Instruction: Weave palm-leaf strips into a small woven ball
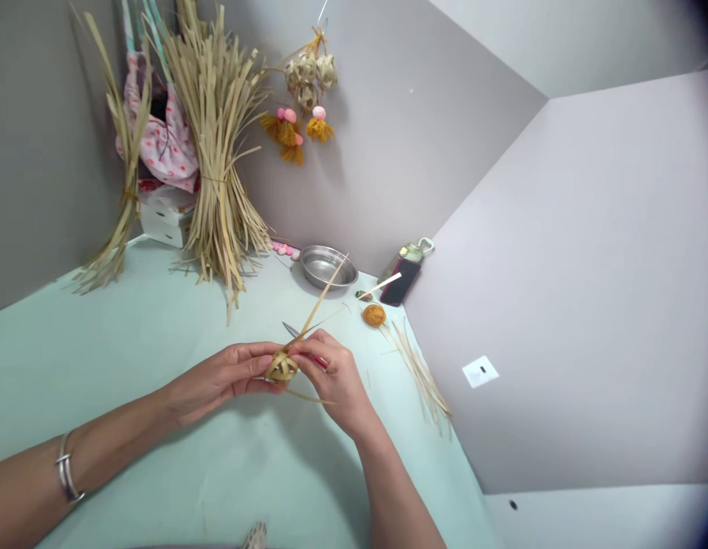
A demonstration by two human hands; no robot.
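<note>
Between my hands, above the pale green tabletop, is a small woven straw ball (282, 367) with loose strips sticking out of it. My left hand (239, 374) is closed around the ball's left side, thumb on its front. My right hand (329, 370) pinches at the ball's right edge, where a long straw strip (319, 303) rises up and to the right. A pointed metal tool with a red handle (320, 363) lies within my right hand's grip, its tip pointing up and left. The right palm hides part of that handle.
A steel bowl (329, 268), a phone (400, 282) leaning on a bottle (418, 248) and an orange thread ball (374, 315) stand beyond my hands. Loose straw strips (419, 370) lie right. Straw bundles (213, 152) lean at the back left; tasselled woven balls (308, 72) hang on the wall.
</note>
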